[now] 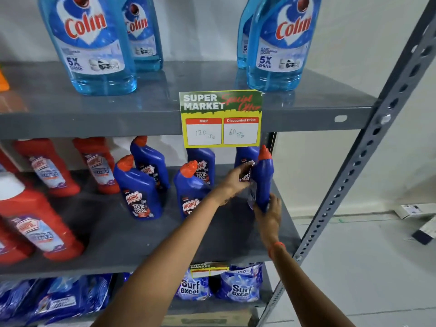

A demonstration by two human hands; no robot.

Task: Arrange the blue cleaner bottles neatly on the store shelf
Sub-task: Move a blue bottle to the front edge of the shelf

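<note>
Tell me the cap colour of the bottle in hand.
Orange-red, on the held Harpic bottle; head view.

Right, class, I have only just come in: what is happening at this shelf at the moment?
A person is tidying the middle shelf of a grey metal rack. Both hands hold one dark blue Harpic bottle at the shelf's right end: the right hand grips its base, the left hand steadies its labelled side. Other blue Harpic bottles stand to its left, and red ones further left.

Even, bright indoor light; soft shadows, wide-angle bending at edges, slight motion blur throughout.
</note>
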